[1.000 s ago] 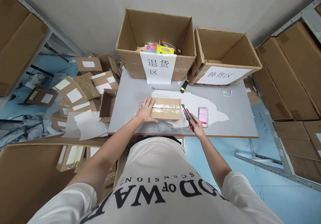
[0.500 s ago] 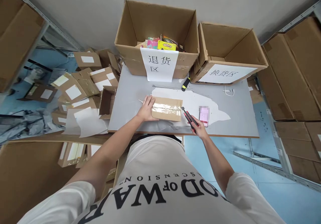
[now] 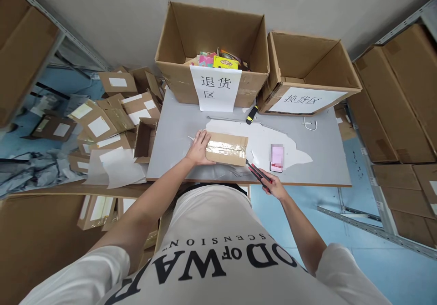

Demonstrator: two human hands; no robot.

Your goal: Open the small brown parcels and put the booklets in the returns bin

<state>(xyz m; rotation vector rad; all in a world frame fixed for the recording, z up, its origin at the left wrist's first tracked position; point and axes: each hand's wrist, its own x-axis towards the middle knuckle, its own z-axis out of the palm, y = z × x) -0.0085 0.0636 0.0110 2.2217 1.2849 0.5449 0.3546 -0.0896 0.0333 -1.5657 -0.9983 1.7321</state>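
Carton (image 3: 226,149), mid-frame: closed, top tape (image 3: 218,145) looks uncut, so early stage. Left hand (image 3: 199,149) against its left end, fingers extended; right hand (image 3: 274,185) grips cutter (image 3: 254,170), tip by lower-right corner.

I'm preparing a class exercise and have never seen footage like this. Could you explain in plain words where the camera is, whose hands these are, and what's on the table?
There is no machine here: a person works with two bare hands, and a camera worn on the head looks forward and down at them.

The left hand rests on the left end of a taped parcel. The right hand holds a knife, its tip by the parcel's right end; contact is hard to judge.

Also on the table are a phone, a yellow-black tool and two open cartons with paper signs: the left carton holds colourful packs; the right carton stands beside it.
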